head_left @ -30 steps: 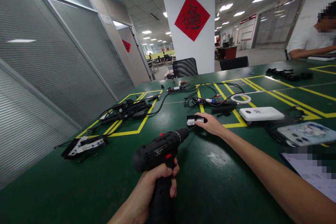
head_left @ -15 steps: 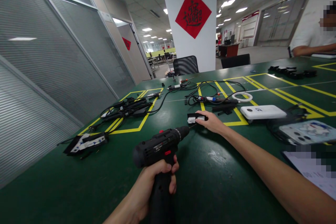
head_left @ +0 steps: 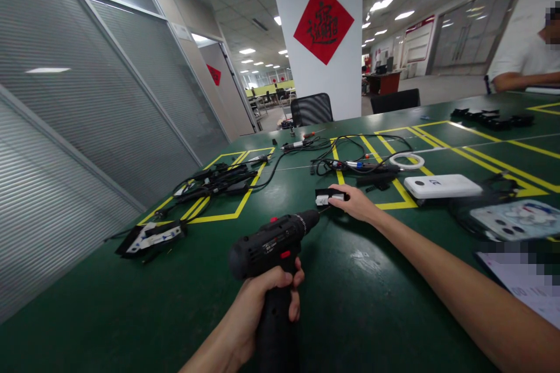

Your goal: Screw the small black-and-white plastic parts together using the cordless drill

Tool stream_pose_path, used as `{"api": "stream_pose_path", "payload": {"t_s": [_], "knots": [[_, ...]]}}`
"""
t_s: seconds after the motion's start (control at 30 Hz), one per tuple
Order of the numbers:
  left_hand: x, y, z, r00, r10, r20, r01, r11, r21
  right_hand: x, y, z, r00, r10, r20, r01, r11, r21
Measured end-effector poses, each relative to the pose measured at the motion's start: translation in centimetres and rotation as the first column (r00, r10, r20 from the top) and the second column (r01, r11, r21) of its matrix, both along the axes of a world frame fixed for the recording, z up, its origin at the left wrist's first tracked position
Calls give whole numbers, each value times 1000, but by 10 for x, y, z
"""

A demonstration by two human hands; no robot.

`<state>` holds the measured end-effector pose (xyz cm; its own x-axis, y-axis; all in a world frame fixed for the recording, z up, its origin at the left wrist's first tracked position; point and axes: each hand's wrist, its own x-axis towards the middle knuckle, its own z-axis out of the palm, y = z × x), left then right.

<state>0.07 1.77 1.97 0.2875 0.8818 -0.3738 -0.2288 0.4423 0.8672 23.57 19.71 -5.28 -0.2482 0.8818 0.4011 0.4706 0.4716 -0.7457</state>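
Observation:
My left hand [head_left: 273, 297] is wrapped round the handle of a black cordless drill [head_left: 273, 245] with red buttons. The drill points forward and to the right, its thin bit close to a small black part with a white label [head_left: 322, 200]. Whether the bit touches that part I cannot tell. From the right, my right hand [head_left: 352, 203] grips the small part between thumb and fingers, down at the green table [head_left: 341, 303]. My fingers cover the part's right end.
Black cables [head_left: 223, 179] lie bundled at the left, near a black-and-white part [head_left: 151, 238]. Further right are a white power bank [head_left: 441, 186], a white ring [head_left: 406, 161], a phone [head_left: 518, 218] and a clipboard [head_left: 520, 280]. A person [head_left: 525, 64] sits at the far right.
The whole view has shifted slightly, so everything appears a little further right. Both hands keep their grips, and the drill stays pointed at the small part.

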Motion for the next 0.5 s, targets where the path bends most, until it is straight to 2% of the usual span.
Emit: {"api": "stream_pose_path", "payload": {"t_s": [0.27,0.5], "knots": [[0,3,-5,1000,-21,8,21,1000,-17,1,1,0,1000,11,0,-11,1000,5],[0,-2,0,1000,-8,-20,8,1000,1,1,3,-3,1000,12,-11,-12,1000,12]]}}
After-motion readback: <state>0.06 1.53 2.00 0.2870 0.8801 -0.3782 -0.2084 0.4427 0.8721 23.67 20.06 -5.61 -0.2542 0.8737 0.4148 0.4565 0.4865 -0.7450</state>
